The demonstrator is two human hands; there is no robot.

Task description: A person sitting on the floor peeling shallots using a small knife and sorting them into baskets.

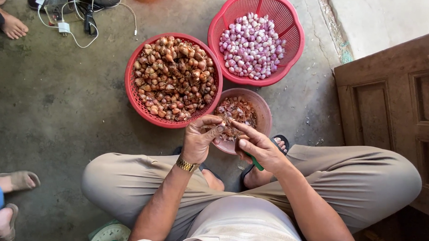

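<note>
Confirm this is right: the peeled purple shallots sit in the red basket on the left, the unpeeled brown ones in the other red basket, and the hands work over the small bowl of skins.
Not quite. The head view shows the peeled purple shallots in the right red basket; the unpeeled brown ones fill the left red basket. The left hand and right hand do work over the small bowl of skins.

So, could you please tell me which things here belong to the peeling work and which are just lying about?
In use: left hand, right hand, green-handled knife, basket of unpeeled shallots, basket of peeled shallots, bowl of skins.

Lying about: cables and charger, wooden door.
</note>
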